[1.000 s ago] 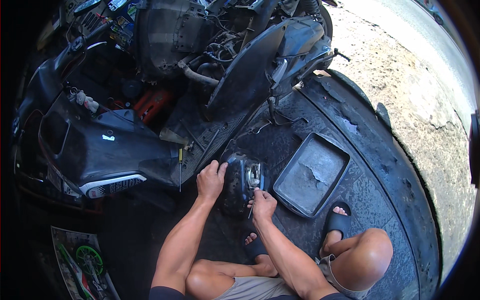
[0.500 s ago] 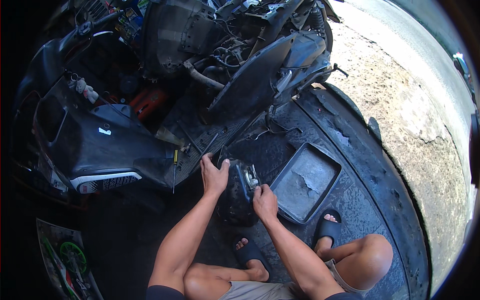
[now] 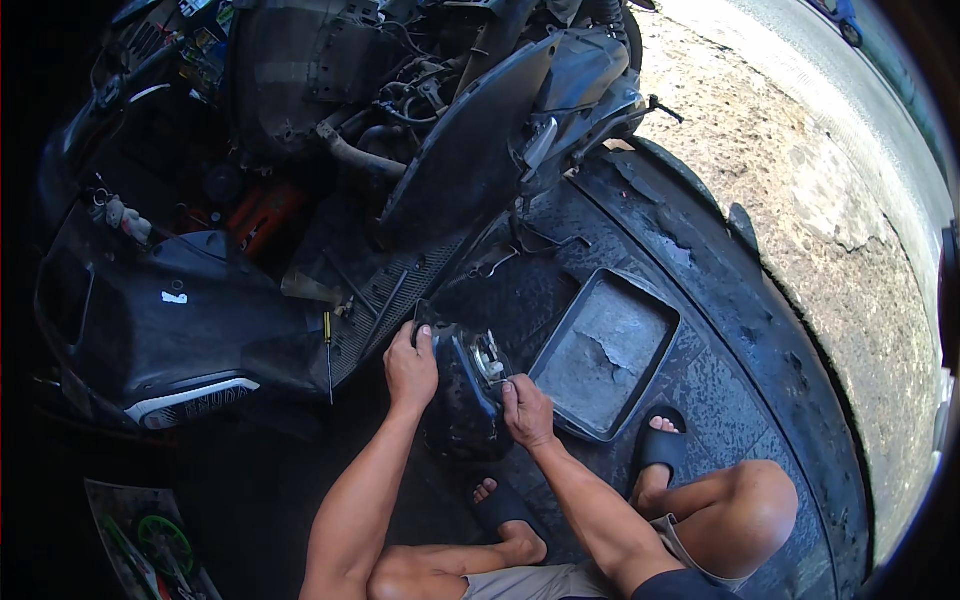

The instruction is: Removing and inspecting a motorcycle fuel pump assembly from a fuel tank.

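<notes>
A black tank-shaped part [image 3: 462, 405] with a pale metal fitting [image 3: 487, 357] on its upper right side stands near the middle of the frame, between the person's two hands. The left hand [image 3: 411, 372] grips its upper left edge, the thumb pointing up toward the rim and the fingers bent around the far side. The right hand [image 3: 528, 412] is at the part's right side, just below the fitting, with the thumb raised and the fingers curled in; whether they pinch something small there I cannot tell.

Just right of the hands, right of the frame's middle, a rectangular black-rimmed tray [image 3: 600, 392] sits on the dark floor [image 3: 745, 390], its grey bottom marked by a ragged patch. Below it are the person's feet in dark slide sandals [image 3: 658, 446].

Left of the left hand, a screwdriver [image 3: 327, 334] with a yellow handle points its shaft down the frame, close to the ribbed footboard [image 3: 425, 275]. Black scooter bodywork [image 3: 190, 320] fills the left of the frame, with a small plush toy [image 3: 128, 220] near its top. A stripped scooter [image 3: 410, 95] with a large dark side panel [image 3: 470, 150] occupies the upper centre, and sunlit rough pavement [image 3: 790, 190] the upper right. At the lower left a green wheel [image 3: 165, 543] shows in the shade.
</notes>
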`<state>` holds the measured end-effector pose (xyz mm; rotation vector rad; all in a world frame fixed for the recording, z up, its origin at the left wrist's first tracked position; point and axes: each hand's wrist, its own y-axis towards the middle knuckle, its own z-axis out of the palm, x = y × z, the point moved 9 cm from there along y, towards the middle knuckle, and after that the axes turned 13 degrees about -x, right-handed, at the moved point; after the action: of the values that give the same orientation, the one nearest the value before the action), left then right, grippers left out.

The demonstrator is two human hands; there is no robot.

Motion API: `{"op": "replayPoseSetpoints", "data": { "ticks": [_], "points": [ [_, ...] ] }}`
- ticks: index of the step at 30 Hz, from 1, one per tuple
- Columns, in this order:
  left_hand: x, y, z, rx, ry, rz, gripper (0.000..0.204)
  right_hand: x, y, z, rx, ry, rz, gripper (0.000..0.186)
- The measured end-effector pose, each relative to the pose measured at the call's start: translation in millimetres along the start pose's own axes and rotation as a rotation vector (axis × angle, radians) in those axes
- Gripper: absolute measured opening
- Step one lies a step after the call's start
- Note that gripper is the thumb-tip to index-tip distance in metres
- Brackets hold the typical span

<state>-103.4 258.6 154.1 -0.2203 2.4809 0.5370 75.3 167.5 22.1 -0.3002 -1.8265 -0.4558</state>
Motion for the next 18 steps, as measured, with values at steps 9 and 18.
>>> {"op": "replayPoseSetpoints", "data": {
  "ticks": [9,18],
  "points": [
    [5.0,1.7,-3.9,-0.005,0.031,-0.002,0.031,-24.6,13.2,-7.3,-0.106,0.203,0.250,0.021],
    [0.8,-1.8,1.7,-0.035,0.044,0.045,0.033,-57.7,18.2,13.3,0.029,-0.015,0.570,0.033]
  ]
}}
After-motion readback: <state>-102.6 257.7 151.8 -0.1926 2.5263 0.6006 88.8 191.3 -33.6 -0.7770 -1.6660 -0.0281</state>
